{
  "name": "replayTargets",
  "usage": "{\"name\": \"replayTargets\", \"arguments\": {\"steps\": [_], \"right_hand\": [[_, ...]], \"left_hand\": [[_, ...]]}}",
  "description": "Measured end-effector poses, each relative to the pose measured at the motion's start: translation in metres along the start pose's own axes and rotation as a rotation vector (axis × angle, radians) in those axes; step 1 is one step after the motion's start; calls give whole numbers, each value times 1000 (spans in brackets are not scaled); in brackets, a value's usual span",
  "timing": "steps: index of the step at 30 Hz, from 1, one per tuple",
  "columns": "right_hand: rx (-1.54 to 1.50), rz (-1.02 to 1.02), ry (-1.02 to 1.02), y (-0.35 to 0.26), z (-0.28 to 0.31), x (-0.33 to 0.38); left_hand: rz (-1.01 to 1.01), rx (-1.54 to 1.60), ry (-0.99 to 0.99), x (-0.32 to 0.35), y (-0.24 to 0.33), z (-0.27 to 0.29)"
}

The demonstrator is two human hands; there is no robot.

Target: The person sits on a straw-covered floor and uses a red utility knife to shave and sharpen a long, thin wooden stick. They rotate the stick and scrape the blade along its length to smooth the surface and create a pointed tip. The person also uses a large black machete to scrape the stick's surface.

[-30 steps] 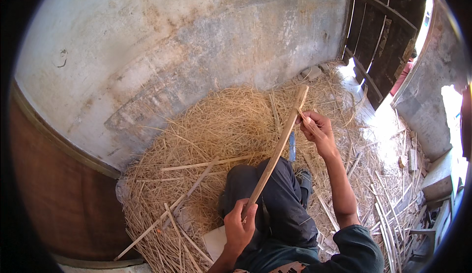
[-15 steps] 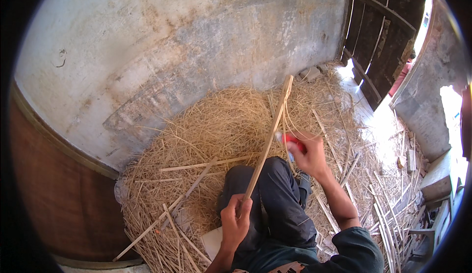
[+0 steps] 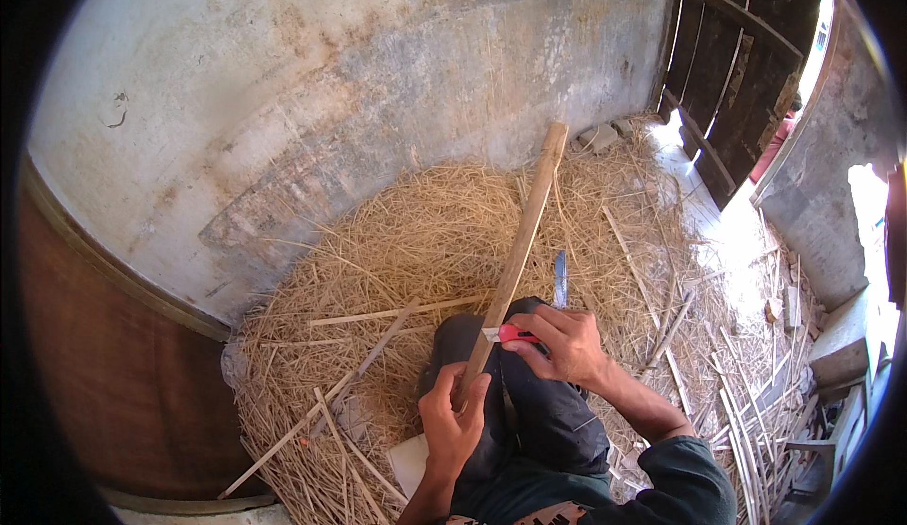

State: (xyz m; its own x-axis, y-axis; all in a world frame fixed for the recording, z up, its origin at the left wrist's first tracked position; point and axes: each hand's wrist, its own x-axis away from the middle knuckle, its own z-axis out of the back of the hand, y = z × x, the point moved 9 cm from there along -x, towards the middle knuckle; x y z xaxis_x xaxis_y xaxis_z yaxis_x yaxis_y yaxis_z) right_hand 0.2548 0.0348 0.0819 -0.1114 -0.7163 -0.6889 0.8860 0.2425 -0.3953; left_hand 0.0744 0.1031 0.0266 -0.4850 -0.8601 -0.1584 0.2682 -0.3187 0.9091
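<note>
A long, flat strip of pale wood or bamboo [image 3: 527,232] slants up and away from my lap. My left hand [image 3: 452,419] is closed round its near end, thumb on one side and fingers on the other. In my right hand [image 3: 565,344] is a red utility knife [image 3: 519,334]. Its short blade touches the strip's right edge, a little above my left hand. Both hands are above my knees in dark trousers [image 3: 557,412]. Beyond the right hand a blue-grey blade-like piece [image 3: 560,277] stands up near my right knee; its lower part is hidden.
A heap of thin shavings [image 3: 416,232] covers the floor around my legs. Loose strips [image 3: 378,317] lie on it to the left, and more [image 3: 737,430] to the right. A stained wall [image 3: 378,81] rises behind. A dark plank door [image 3: 737,62] stands at the far right, with a person [image 3: 782,142] partly visible beyond it.
My right hand has drawn the knife back toward me and left, onto the strip near my left hand. The strip has turned to show its broad face; the curled shaving along it has gone.
</note>
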Motion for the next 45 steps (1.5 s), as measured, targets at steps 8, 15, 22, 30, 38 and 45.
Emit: {"name": "replayTargets", "arguments": {"steps": [8,15,22,30,38,45], "right_hand": [[26,-25,22,4,5,-3],[79,-93,109,25,19,-11],[117,-303,281,110,49,-28],[-619,-547,200,162,0,-8],[-1127,-748,-43,148,-14,-7],[-409,-554,-49,122,-6,3]], "left_hand": [[-6,-32,1,0,4,1],[18,-84,-28,5,9,3],[77,-85,-92,32,-15,-4],[96,-58,-119,29,-20,-4],[218,103,-199,30,-43,-11],[315,407,-311,23,-63,-32]]}}
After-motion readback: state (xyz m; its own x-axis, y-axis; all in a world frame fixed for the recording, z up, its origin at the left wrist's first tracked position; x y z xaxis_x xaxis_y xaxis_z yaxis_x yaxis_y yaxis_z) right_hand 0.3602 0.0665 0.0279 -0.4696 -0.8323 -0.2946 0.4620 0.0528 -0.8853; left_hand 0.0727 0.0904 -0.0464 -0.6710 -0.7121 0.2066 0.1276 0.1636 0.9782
